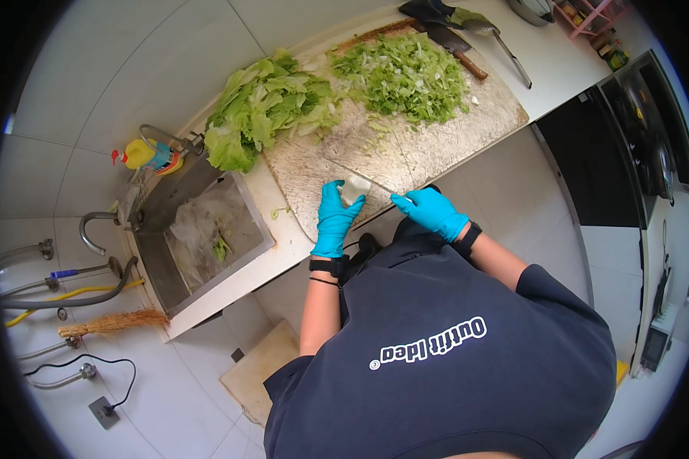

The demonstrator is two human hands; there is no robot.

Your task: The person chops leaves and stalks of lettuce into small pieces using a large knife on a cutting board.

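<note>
My left hand (336, 221), in a blue glove, grips a white piece of vegetable (356, 188) on the near left part of a worn cutting board (448, 137). In my right hand (433, 213), also gloved, is the handle of a slim knife (364, 177). Its thin blade reaches up and left over the board, just beyond the white piece, and my fingers hide most of the handle. Chopped leafy greens (407, 74) are heaped at the back of the board. Whole pale-green cabbage leaves (270, 103) pile up at its left end.
A cleaver (453, 46) lies at the board's back right, beside a slotted metal spoon (508, 51). Left of the board is a sink (258, 229) holding a plastic bag (198, 224). A yellow bottle (152, 156) stands behind it. The stove (646, 115) is at right.
</note>
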